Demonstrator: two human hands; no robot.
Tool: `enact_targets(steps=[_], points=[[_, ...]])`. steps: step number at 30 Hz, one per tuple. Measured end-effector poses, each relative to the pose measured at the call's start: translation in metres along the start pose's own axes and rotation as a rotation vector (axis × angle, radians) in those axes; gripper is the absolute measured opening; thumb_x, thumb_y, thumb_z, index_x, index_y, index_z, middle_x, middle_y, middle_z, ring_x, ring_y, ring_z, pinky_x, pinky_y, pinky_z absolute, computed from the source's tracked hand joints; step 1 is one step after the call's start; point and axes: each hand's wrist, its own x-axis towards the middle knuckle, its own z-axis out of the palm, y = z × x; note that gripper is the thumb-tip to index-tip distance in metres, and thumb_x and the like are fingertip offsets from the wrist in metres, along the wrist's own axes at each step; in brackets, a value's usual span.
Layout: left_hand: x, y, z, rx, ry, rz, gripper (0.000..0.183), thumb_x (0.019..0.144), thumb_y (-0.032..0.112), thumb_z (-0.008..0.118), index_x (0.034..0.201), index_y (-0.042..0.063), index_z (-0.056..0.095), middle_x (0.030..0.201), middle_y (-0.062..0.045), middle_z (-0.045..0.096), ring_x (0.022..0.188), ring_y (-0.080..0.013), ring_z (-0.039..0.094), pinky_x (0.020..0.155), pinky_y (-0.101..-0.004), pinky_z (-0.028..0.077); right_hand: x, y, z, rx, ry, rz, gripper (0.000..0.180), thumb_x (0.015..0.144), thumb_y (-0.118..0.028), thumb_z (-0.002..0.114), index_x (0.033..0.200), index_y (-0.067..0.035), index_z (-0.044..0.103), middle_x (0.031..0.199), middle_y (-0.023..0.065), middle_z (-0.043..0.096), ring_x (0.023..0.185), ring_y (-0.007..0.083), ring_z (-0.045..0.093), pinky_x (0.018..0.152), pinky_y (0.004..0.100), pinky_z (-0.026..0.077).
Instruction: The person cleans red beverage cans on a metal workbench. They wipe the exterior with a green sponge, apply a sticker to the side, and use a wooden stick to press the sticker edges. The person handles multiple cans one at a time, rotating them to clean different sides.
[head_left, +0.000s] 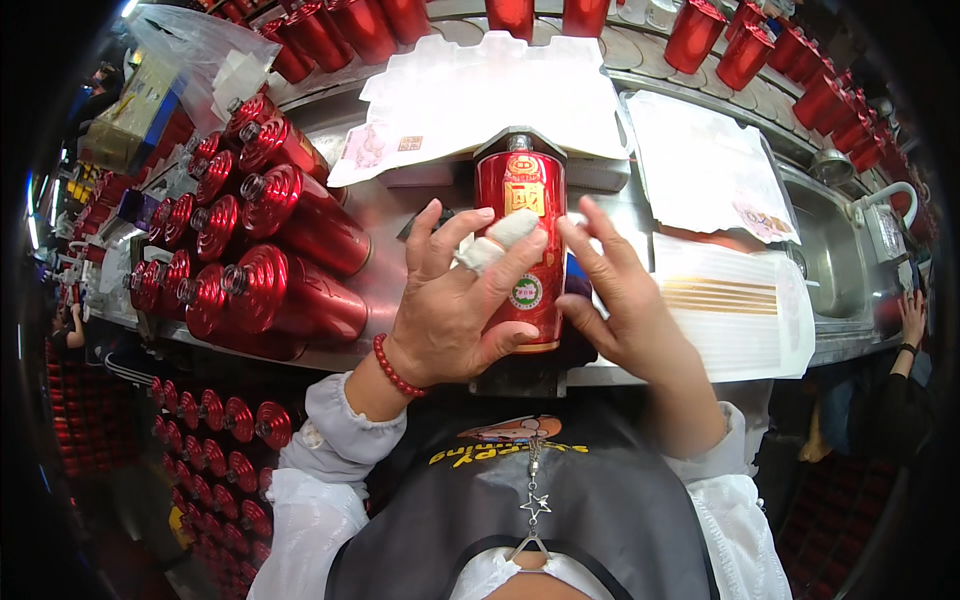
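Note:
In front of me a glossy red bottle (510, 184) with gold lettering, a gold emblem and a round green-and-white sticker (526, 292) lies in a dark angular holder (517, 133). Its neck points away from me. My left hand (465, 300) is over the bottle's left side with fingers apart. One of its fingers is wrapped in white cloth (499, 238), and a red bead bracelet (395, 367) circles the wrist. At the bottle's right edge my right hand (619, 292), slightly blurred, has its fingers spread. Whether its fingertips touch the bottle I cannot tell.
Several red bottles (300, 217) crowd the metal table's left side. White printed sheets (495, 90) lie beyond the holder, with another stack (705, 165) and gold-striped translucent sheets (727, 300) at right. A conveyor (637, 52) carries bottles behind; a sink (832, 262) and another person's hand (912, 315) are far right.

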Motion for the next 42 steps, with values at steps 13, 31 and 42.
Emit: enact_targets(steps=[13, 31, 42], points=[[0.012, -0.023, 0.002, 0.030, -0.017, 0.099, 0.064, 0.102, 0.063, 0.041, 0.129, 0.014, 0.070, 0.121, -0.004, 0.072, 0.107, -0.0242, 0.052, 0.115, -0.0480, 0.025, 0.154, 0.038, -0.036, -0.306, -0.048, -0.289, 0.020, 0.089, -0.016, 0.072, 0.102, -0.003, 0.065, 0.085, 0.0155, 0.069, 0.076, 0.0328, 0.069, 0.069, 0.0398, 0.055], [0.032, -0.043, 0.052, -1.061, 0.180, -0.564, 0.057, 0.096, 0.024, 0.065, 0.145, 0.000, 0.047, 0.139, -0.013, 0.053, 0.131, -0.0244, 0.046, 0.114, -0.0375, 0.034, 0.054, 0.037, -0.013, 0.005, 0.240, -0.059, 0.033, 0.097, 0.004, 0.061, 0.130, 0.001, 0.061, 0.118, 0.0165, 0.070, 0.105, 0.0232, 0.070, 0.089, 0.0311, 0.056], [0.038, -0.039, 0.053, -1.550, 0.230, -0.651, 0.049, 0.100, 0.011, 0.060, 0.143, 0.000, 0.042, 0.137, -0.010, 0.049, 0.125, -0.0158, 0.050, 0.108, -0.0315, 0.042, 0.036, 0.024, 0.009, -0.222, 0.095, -0.159, 0.062, 0.077, 0.009, 0.065, 0.135, -0.012, 0.065, 0.141, 0.0226, 0.054, 0.115, 0.0397, 0.060, 0.096, 0.0438, 0.054]])
